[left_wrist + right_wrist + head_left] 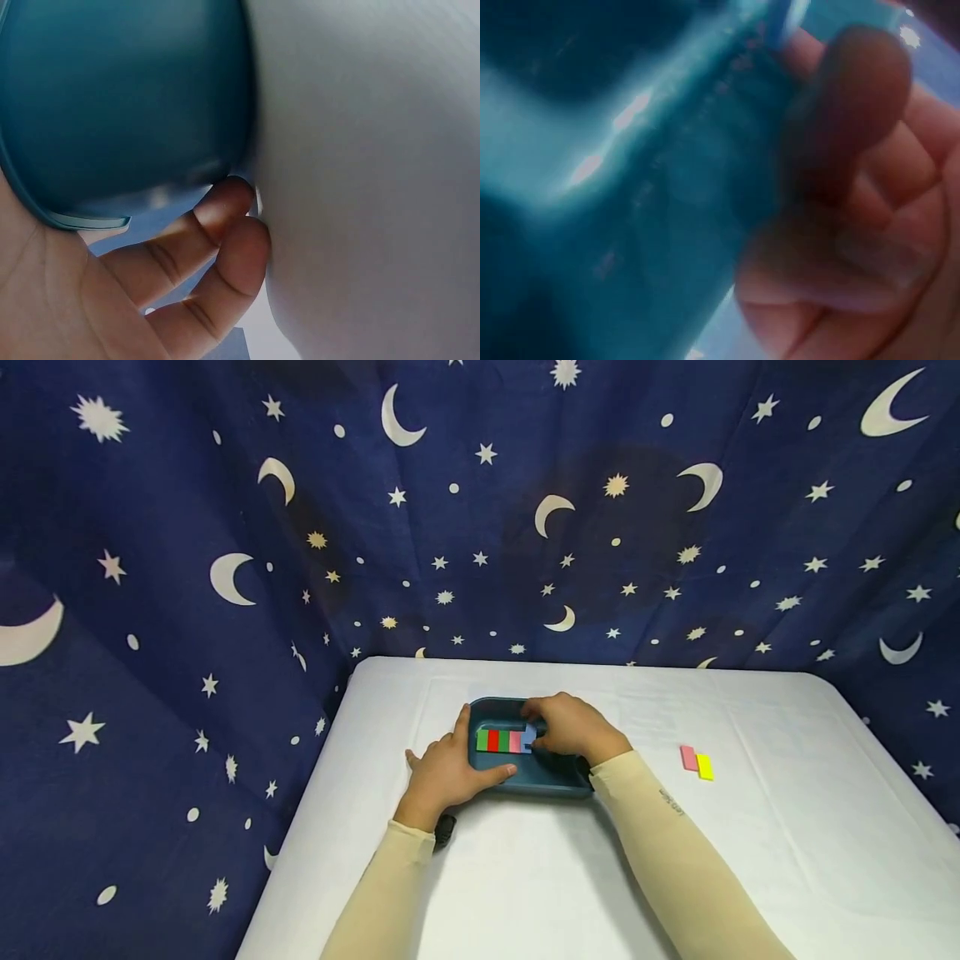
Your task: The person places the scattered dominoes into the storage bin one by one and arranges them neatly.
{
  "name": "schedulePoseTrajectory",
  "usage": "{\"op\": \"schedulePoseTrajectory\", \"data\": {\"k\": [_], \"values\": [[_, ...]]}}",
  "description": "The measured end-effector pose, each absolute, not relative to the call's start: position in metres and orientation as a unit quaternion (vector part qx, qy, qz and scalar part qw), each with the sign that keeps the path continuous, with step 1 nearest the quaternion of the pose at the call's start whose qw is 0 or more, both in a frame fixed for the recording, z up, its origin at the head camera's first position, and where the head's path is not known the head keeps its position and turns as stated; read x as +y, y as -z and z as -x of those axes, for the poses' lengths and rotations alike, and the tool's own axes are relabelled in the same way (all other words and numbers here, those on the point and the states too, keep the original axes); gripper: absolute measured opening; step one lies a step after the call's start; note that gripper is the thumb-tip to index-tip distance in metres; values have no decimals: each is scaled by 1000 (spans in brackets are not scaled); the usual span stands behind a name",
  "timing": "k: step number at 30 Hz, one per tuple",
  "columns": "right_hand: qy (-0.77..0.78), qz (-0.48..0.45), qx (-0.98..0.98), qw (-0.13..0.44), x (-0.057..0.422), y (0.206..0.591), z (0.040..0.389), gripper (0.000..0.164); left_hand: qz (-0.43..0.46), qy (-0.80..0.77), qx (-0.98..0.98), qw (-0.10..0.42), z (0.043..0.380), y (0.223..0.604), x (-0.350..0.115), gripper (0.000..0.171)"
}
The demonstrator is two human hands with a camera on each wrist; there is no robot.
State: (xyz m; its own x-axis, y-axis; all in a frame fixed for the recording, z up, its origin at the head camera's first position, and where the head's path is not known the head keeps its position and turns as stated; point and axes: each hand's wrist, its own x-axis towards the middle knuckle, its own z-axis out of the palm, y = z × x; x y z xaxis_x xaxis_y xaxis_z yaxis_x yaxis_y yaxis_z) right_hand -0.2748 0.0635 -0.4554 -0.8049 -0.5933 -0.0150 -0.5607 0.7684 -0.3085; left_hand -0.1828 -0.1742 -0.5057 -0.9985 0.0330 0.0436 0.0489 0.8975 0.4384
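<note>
A dark teal tray stands on the white table. Along its floor runs a side-by-side row of small flat rectangular blocks: a light green block, a red block, a darker green block and a pink block. My left hand holds the tray's left end, thumb over the front rim, other fingers along the outer wall. Reaching inside, my right hand pinches a light blue block at the row's right end. In the right wrist view the blue block's edge shows at the fingertips.
To the right of the tray, a pink block and a yellow block lie close together on the table. A navy curtain with moons and stars rises behind the table and along the left side.
</note>
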Motion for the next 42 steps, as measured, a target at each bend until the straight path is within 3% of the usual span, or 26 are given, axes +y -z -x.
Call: {"op": "schedulePoseTrajectory", "data": {"k": [4,42], "values": [[118,293,946,78,64,460,274,52,21,224,-974,17,183,506,-173,135],[109,276,951,83,60,459,265,59,25,221,-975,21,183,506,-175,139]]}}
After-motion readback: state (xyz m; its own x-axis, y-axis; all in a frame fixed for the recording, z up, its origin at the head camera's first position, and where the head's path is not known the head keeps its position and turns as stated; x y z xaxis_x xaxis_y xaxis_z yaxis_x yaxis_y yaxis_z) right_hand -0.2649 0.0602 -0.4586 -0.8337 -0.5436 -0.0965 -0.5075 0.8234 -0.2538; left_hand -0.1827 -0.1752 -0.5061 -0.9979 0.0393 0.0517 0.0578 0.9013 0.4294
